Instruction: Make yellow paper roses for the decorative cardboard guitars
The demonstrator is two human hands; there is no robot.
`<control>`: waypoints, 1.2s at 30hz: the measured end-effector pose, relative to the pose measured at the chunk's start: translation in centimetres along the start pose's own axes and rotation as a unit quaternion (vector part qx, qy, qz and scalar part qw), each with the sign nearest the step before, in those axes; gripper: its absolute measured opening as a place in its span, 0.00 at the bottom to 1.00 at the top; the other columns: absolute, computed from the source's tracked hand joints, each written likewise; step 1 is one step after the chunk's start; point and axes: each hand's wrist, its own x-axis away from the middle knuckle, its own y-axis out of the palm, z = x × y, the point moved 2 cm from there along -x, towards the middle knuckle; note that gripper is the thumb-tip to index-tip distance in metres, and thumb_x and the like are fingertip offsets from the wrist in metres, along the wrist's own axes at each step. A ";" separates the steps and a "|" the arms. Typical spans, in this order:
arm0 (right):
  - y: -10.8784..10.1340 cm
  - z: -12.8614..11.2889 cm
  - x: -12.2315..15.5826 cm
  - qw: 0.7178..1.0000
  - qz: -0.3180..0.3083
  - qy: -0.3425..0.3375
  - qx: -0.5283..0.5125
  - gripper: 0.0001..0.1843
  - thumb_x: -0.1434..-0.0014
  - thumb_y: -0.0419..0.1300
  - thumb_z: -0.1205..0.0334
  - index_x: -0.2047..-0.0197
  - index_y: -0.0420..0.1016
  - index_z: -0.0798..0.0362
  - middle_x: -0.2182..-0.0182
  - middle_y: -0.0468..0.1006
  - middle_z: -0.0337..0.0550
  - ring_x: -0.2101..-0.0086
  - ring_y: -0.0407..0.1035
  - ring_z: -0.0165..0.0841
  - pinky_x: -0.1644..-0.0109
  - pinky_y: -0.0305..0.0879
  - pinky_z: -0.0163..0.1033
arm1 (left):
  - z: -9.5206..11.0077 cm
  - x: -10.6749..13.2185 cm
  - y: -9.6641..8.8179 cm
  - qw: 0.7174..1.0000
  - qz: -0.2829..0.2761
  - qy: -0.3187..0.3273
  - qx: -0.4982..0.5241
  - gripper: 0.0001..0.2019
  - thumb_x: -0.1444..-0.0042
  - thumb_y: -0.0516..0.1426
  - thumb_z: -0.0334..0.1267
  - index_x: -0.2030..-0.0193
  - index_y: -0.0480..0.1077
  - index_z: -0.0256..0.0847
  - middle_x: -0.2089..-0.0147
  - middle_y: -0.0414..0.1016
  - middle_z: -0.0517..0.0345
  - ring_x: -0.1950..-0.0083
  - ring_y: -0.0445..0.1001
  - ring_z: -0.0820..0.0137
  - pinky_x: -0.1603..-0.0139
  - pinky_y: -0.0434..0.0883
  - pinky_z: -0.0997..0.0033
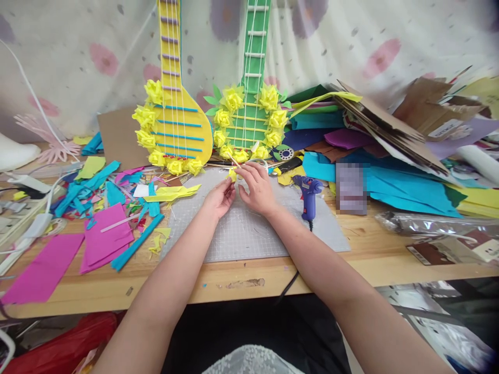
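My left hand [222, 197] is closed, its fingertips pinching a small yellow paper flower [233, 174] above the grey cutting mat [249, 241]. Close beside it, my right hand [257, 186] bends over the flower with a thin wooden stick [233, 159] at its fingers. The fingers partly cover both pieces. Just behind my hands stands a green paper guitar [249, 117] edged with yellow paper flowers. To its left is a yellow paper guitar [183, 122] with blue strips and white strings.
A blue glue gun [309, 195] rests on the mat's right side, its cord running off the front edge. Paper scraps [113, 192] and pink sheets [107, 234] cover the left. Blue paper [409, 184], cardboard [390, 119] and a plastic-wrapped roll [421, 224] crowd the right.
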 end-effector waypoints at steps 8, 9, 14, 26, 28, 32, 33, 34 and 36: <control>-0.5 -0.7 0.6 0.985 -0.006 0.080 -0.151 0.14 0.38 0.42 0.61 0.57 0.67 0.51 0.63 0.75 0.46 0.61 0.68 0.33 0.55 0.62 0.40 | 0.7 -0.2 -0.3 0.996 0.029 0.078 0.027 0.03 0.50 0.57 0.29 0.73 0.68 0.36 0.77 0.69 0.63 0.78 0.68 0.83 0.79 0.67 0.86; -0.5 -0.8 0.7 0.982 -0.015 0.091 -0.166 0.13 0.38 0.43 0.61 0.57 0.66 0.51 0.64 0.75 0.46 0.62 0.68 0.33 0.56 0.62 0.39 | 0.8 -0.3 -0.4 0.995 0.029 0.090 0.028 0.02 0.50 0.57 0.29 0.73 0.68 0.36 0.78 0.69 0.63 0.78 0.68 0.83 0.78 0.67 0.86; 0.7 -0.4 0.7 0.956 -0.071 0.164 -0.233 0.11 0.40 0.46 0.60 0.57 0.65 0.52 0.69 0.74 0.42 0.67 0.68 0.31 0.61 0.61 0.37 | 0.7 -0.3 -0.4 0.991 -0.003 0.136 -0.004 0.02 0.54 0.59 0.31 0.72 0.69 0.36 0.73 0.72 0.61 0.73 0.71 0.80 0.71 0.69 0.82; 2.2 2.0 0.9 0.906 -0.035 0.297 -0.299 0.10 0.44 0.49 0.55 0.68 0.64 0.53 0.76 0.68 0.37 0.74 0.62 0.28 0.66 0.58 0.34 | 0.0 0.2 0.1 0.990 -0.077 0.105 -0.054 0.07 0.54 0.54 0.24 0.71 0.72 0.36 0.65 0.75 0.57 0.58 0.72 0.73 0.54 0.69 0.69; 2.2 2.1 0.8 0.901 -0.032 0.302 -0.308 0.11 0.45 0.49 0.54 0.69 0.64 0.53 0.75 0.69 0.37 0.73 0.62 0.28 0.66 0.57 0.34 | -0.1 0.1 0.0 0.989 -0.085 0.108 -0.062 0.07 0.54 0.55 0.24 0.70 0.72 0.36 0.62 0.76 0.55 0.56 0.72 0.72 0.53 0.69 0.68; 2.3 2.2 0.7 0.893 -0.033 0.316 -0.319 0.12 0.45 0.50 0.53 0.70 0.64 0.53 0.77 0.67 0.36 0.75 0.60 0.28 0.68 0.56 0.34 | -0.2 -0.2 -0.2 0.987 -0.069 0.127 -0.070 0.04 0.54 0.57 0.26 0.71 0.73 0.35 0.63 0.76 0.54 0.56 0.73 0.71 0.54 0.69 0.70; 2.3 2.2 0.7 0.890 -0.035 0.319 -0.322 0.11 0.46 0.50 0.54 0.71 0.64 0.53 0.78 0.66 0.36 0.75 0.60 0.27 0.68 0.55 0.34 | -0.2 -0.2 -0.2 0.986 -0.068 0.131 -0.074 0.03 0.54 0.58 0.27 0.71 0.73 0.35 0.63 0.76 0.54 0.57 0.73 0.71 0.56 0.69 0.71; 2.3 2.1 0.7 0.889 -0.038 0.321 -0.326 0.11 0.46 0.51 0.54 0.71 0.64 0.53 0.79 0.65 0.35 0.76 0.59 0.27 0.68 0.55 0.34 | -0.2 -0.2 -0.2 0.985 -0.068 0.136 -0.078 0.03 0.54 0.58 0.28 0.71 0.73 0.35 0.64 0.76 0.54 0.58 0.73 0.71 0.57 0.69 0.72; 2.3 2.1 0.6 0.887 -0.043 0.318 -0.333 0.11 0.46 0.51 0.54 0.72 0.64 0.53 0.81 0.64 0.34 0.77 0.58 0.27 0.69 0.55 0.34 | -0.2 -0.2 -0.2 0.984 -0.070 0.143 -0.083 0.03 0.55 0.59 0.30 0.71 0.73 0.35 0.64 0.76 0.54 0.59 0.73 0.72 0.60 0.69 0.73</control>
